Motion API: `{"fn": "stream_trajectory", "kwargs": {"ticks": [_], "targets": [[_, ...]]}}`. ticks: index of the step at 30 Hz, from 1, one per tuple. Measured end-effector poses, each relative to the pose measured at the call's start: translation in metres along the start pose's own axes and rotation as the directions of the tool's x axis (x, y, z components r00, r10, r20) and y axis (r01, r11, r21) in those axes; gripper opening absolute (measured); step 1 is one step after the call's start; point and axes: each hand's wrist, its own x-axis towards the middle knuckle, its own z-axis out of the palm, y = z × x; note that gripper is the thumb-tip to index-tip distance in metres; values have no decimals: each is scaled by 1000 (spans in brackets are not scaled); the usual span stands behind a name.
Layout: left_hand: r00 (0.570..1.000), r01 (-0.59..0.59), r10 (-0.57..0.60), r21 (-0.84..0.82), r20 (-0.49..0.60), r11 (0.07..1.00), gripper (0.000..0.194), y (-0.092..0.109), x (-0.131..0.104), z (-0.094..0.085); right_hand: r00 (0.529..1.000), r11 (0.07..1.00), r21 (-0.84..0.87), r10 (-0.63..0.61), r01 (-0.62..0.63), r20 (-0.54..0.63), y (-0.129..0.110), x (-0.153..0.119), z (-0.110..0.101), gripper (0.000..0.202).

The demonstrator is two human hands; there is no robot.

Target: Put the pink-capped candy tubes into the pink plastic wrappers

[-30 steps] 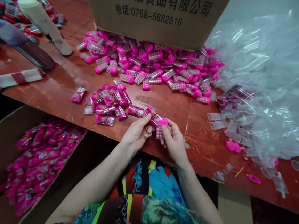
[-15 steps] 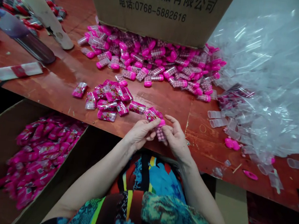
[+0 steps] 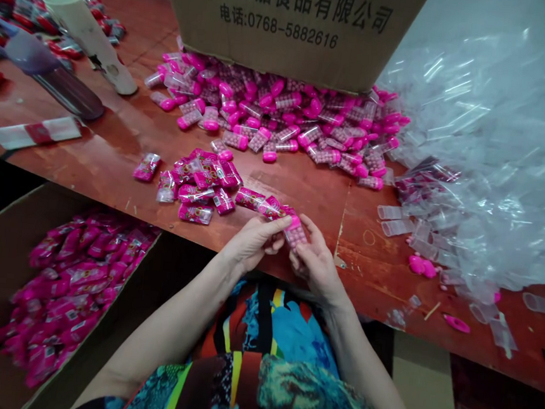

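Between both hands is a small clear candy bottle point(image 3: 295, 233) with a pink cap and pink balls inside, tilted over the table's front edge. My left hand point(image 3: 255, 244) pinches it at the cap end, thumb on top. My right hand point(image 3: 316, 259) grips the lower end between thumb and fingers. Just beyond my left fingertips, pink printed wrapped packs point(image 3: 272, 207) lie on the table, partly hidden by the hand. To the left is a small heap of wrapped packs point(image 3: 203, 176). Farther back lies a large pile of pink-capped bottles point(image 3: 261, 111).
A cardboard box point(image 3: 292, 34) stands behind the bottle pile. Clear plastic tubes and bags point(image 3: 498, 180) spread across the right side. At left are a tilted dark bottle point(image 3: 59, 81) and white cylinder point(image 3: 91, 39). Below the edge, an open carton point(image 3: 3, 232) holds wrapped packs.
The candy bottle has turned slightly in my hands, its lower end swinging up and right. My right fingers have shifted their hold along it. The whole view has dipped a little.
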Motion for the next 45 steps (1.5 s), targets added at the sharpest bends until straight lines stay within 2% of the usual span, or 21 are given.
{"fn": "stream_trajectory", "kwargs": {"ticks": [2, 4, 6, 8, 10, 12, 14, 18, 21, 23, 25, 27, 30, 32, 33, 36, 39, 41, 45], "targets": [[1000, -10, 9, -19, -14, 1000, 46, -1, 2, 0, 990, 956, -286, -93, 59, -107, -1, 0, 1, 75], [999, -28, 26, -51, -36, 998, 44, -2, 3, 1, 980, 902, -424, -148, 79, -132, -3, -1, 3, 75], [998, -35, 31, -80, -47, 996, 43, -4, 3, 3, 988, 942, -324, -122, 84, -98, -5, -2, 5, 77], [999, -35, 31, -87, -44, 996, 44, -4, 2, 4, 999, 996, -87, -30, 27, -32, -6, -1, 6, 82], [999, -26, 24, -69, -27, 997, 42, -3, 0, 4, 997, 990, 116, 69, -74, 45, -5, -1, 7, 85], [1000, -15, 14, -37, -11, 999, 40, -3, -2, 4, 990, 970, 207, 111, -127, 89, -3, 0, 9, 87], [1000, -12, 12, -10, 5, 1000, 42, -3, -4, 4, 994, 977, 191, 82, -94, 70, 0, 1, 10, 90], [1000, -23, 23, 32, 10, 999, 46, -7, -5, 4, 998, 998, 41, -41, 43, -47, 0, 1, 11, 95], [1000, -17, 17, 40, -2, 999, 47, -11, -7, 2, 1000, 998, 60, 23, -23, 10, -6, -1, 8, 94], [1000, 3, -4, 27, 29, 1000, 50, -13, -7, 0, 996, 994, 77, 69, -73, 59, -8, -3, 7, 92], [998, 31, -32, 6, 49, 999, 50, -15, -7, 0, 999, 999, 15, 36, -36, 29, -6, -4, 8, 86], [999, 45, -45, -12, -5, 999, 49, -18, -5, 1, 998, 991, -124, -54, 48, -40, -1, -3, 11, 77], [982, 31, -34, -20, -184, 999, 47, -23, -4, 7, 990, 964, -252, -113, 88, -89, 8, 0, 16, 68], [976, 9, -14, -22, -219, 1000, 48, -26, -5, 11, 992, 981, -182, -89, 71, -91, 9, 1, 17, 72], [981, -3, 0, -18, -195, 1000, 48, -26, -6, 12, 995, 992, -117, -66, 56, -80, 7, 2, 16, 75], [1000, -10, 11, 39, -14, 999, 49, -23, -12, 7, 1000, 998, 60, 15, -15, -6, 2, 3, 12, 85], [991, 23, -39, 123, 128, 992, 52, -18, -16, -3, 996, 986, 145, 71, -77, 50, 1, 2, 9, 86], [990, 36, -54, 143, 127, 989, 53, -16, -15, -8, 996, 983, 165, 72, -81, 58, 4, 2, 9, 85], [1000, -1, -2, 94, 31, 996, 51, -15, -11, -9, 998, 989, 139, 46, -52, 45, 10, 2, 12, 86]]}}
